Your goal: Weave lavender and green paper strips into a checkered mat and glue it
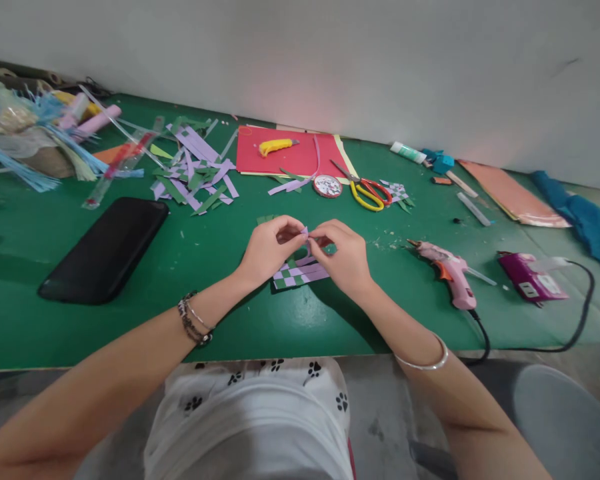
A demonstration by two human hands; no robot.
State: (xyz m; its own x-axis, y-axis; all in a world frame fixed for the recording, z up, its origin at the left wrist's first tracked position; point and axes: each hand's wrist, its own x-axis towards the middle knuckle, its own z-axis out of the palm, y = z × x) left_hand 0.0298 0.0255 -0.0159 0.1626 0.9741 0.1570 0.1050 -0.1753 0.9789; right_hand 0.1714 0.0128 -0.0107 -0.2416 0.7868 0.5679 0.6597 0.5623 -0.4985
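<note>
A small woven piece of green and purple paper strips (300,273) lies on the green table in front of me, partly covered by both hands. My left hand (274,248) pinches a purple paper strip (305,233) between thumb and fingertips, just above the weave. From the other side my right hand (344,257) has its thumb and forefinger closed on the same strip, which curls up between the hands. Some green paper ends show behind my left fingers.
Left are a black phone-like case (105,250) and a pile of paper strips (197,167). Scissors (365,190), a yellow cutter (277,146) on red paper (260,160) and a round dish (327,186) lie beyond. Right are a pink glue gun (447,270) and a purple power adapter (531,279) with cord.
</note>
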